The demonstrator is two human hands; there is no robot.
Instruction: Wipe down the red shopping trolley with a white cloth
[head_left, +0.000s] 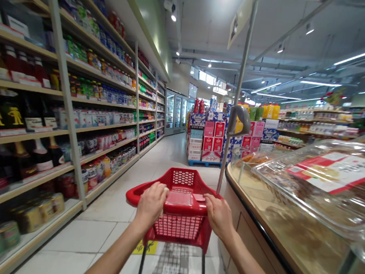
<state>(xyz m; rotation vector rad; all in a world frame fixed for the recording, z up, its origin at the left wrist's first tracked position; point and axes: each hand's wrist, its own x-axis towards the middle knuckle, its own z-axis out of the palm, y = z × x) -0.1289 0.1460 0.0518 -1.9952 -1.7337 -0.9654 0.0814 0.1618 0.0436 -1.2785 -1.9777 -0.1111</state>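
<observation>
A red plastic shopping cart [185,204] stands in front of me on the tiled floor, its basket facing down the aisle. My left hand [152,203] is closed over the left part of its handle, knuckles up. On the right part of the same handle, my right hand [219,213] is wrapped with the thumb side inward. Little of the basket's inside shows, and I cannot make out anything lying in it. The fingertips of both hands are hidden behind the handle.
Tall drink shelves [108,102] line the left side. At the right, close by, runs a curved display counter [244,194] with clear packed food trays [330,173]. A metal pole [242,65] rises beside it. Stacked boxes [212,142] on a pallet stand ahead; glass-door coolers [176,110] are farther back.
</observation>
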